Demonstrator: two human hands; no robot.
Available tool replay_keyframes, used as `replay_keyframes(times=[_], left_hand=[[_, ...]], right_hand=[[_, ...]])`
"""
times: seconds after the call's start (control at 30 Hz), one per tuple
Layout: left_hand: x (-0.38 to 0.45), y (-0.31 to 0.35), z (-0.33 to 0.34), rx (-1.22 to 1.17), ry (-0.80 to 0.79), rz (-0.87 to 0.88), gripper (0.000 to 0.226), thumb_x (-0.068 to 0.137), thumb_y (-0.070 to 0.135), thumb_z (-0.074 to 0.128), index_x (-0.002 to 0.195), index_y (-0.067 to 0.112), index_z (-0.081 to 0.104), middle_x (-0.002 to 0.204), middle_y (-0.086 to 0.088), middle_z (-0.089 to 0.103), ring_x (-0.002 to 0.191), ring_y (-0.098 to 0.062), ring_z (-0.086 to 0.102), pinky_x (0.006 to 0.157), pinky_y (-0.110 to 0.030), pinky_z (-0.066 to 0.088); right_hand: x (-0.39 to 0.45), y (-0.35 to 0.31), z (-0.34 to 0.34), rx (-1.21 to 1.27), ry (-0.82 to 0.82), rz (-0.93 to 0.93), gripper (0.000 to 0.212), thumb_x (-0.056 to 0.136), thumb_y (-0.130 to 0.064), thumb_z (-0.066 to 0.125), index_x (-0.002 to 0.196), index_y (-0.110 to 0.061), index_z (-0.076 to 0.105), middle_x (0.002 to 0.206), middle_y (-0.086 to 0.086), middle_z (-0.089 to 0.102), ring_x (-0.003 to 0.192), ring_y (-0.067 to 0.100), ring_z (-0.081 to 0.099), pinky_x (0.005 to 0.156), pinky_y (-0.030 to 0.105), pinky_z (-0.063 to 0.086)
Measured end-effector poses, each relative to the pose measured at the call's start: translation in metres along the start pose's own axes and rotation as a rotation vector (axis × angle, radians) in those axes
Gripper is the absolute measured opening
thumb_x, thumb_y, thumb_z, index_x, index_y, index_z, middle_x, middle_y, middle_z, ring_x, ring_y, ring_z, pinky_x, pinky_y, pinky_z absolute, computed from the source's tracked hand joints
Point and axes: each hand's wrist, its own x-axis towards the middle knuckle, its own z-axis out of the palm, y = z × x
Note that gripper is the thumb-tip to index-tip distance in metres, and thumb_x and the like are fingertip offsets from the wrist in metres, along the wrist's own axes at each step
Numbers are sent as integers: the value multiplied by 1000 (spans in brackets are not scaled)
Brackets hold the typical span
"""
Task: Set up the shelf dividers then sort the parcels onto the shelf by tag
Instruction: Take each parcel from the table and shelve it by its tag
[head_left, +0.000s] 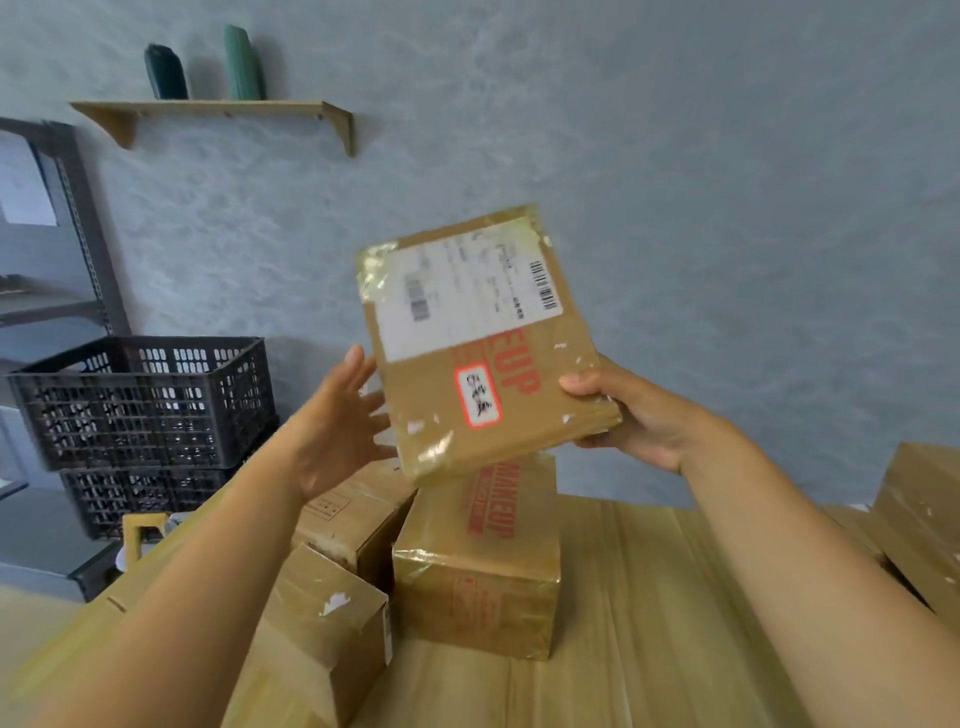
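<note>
Here: one flat brown cardboard parcel (480, 343) raised, pinched by right hand (639, 415); left hand (337, 421) spread wide beside it; three taped brown boxes (478, 561) below on wooden table (649, 597).

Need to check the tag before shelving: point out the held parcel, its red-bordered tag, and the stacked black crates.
held parcel (524, 338), head view, bare cardboard beside its white label.
red-bordered tag (479, 396), head view, middle of the handwritten sticker.
stacked black crates (150, 405), head view, front wall of the upper crate.

Glossy tape is shining on the brown cardboard parcel (483, 343); the pale wooden worktop (649, 597) is looking smooth and matt.
</note>
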Motion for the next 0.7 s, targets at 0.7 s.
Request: replay_keyframes(times=[0.7], left_hand=[[19,-42,67,-299,368,98,86,58,65,80,132,35,48,131,-9,56,127,-37,47,97,-55,44]], right_hand=[[-3,31,29,325,349,-146,91,57,-65,79,138,-41,46,113,-10,74,99,13,74,76,39,59]])
